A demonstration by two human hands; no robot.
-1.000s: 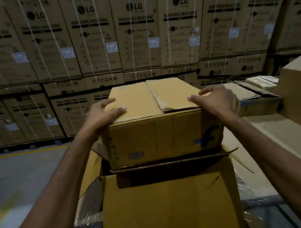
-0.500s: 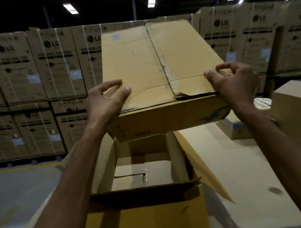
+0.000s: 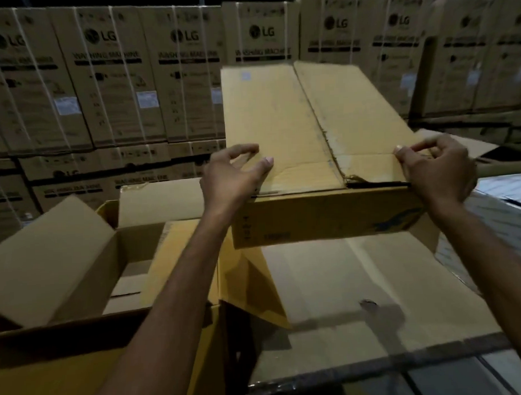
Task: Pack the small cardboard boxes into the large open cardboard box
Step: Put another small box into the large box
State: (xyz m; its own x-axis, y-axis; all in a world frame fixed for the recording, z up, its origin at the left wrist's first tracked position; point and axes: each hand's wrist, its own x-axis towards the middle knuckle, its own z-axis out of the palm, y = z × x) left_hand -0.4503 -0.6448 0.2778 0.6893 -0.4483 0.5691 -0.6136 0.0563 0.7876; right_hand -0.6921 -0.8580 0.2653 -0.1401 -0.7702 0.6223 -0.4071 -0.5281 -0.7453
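Tan box, blue logo

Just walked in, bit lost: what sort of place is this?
Probably an appliance warehouse: strapped LG cartons marked washing machine stand stacked in rows, and a left hand and right hand hold a box near a part-filled open box.

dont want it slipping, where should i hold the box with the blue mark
Take the box with the blue mark by its end walls at the near corners, a grip from each side, as the left hand and right hand do. It is wide and tilted, and its top flaps gape at a torn seam: don't lift by them.
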